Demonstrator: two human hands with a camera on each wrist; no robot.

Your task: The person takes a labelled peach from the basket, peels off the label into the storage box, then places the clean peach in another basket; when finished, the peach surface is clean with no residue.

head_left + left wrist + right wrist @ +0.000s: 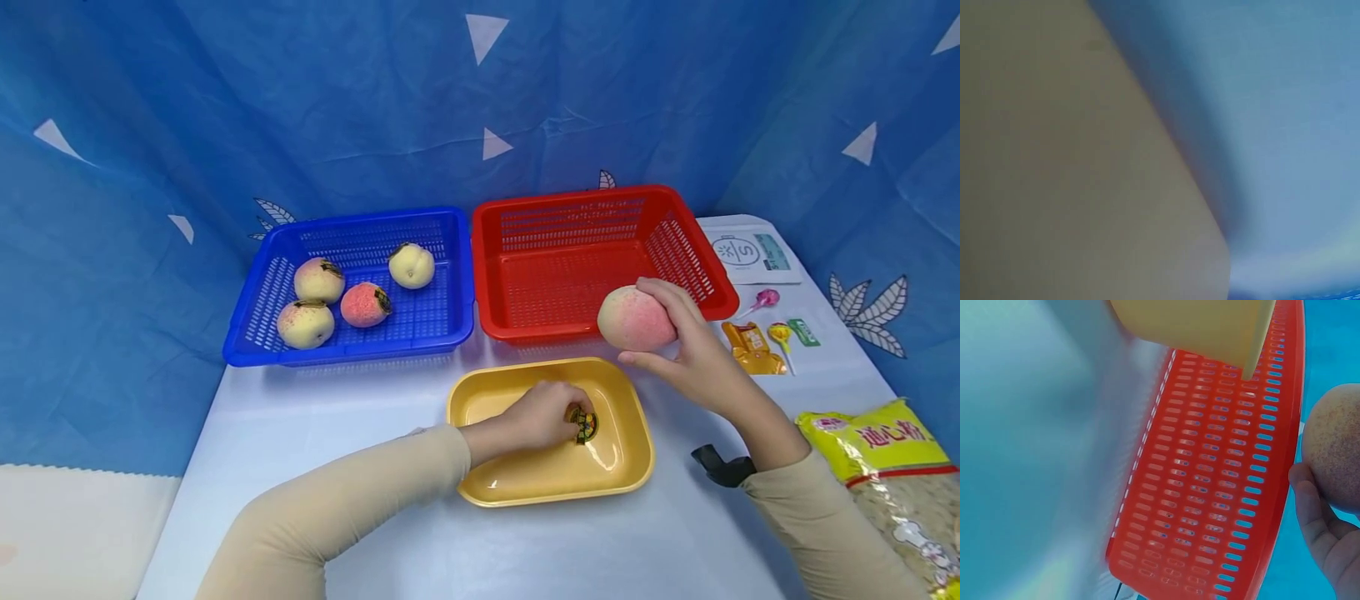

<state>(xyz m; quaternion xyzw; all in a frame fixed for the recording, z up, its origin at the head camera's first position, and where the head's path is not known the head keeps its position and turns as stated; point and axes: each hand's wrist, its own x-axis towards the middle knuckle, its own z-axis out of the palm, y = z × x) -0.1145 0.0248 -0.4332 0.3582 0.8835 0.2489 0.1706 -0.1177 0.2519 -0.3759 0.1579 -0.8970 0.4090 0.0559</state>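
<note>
My right hand (678,329) holds a pink-and-cream peach (636,319) over the front right rim of the red basket (577,337). In the right wrist view, the peach (1337,450) sits at the right edge with fingers (1313,506) against it. Inside the yellow tray (480,492), my left hand (543,417) has its fingers curled round a small dark item with a colourful round label (585,423); the hand covers part of it, so its kind is unclear. The left wrist view shows only a blurred sleeve (1072,156) and the pale tabletop.
Several peaches (365,304) lie in the blue basket (345,354), left of the red one. At the right are a white packet (750,250), lollipops (780,333), an orange wrapper (752,348) and a green packet (804,332). A pasta bag (888,467) lies near my right forearm.
</note>
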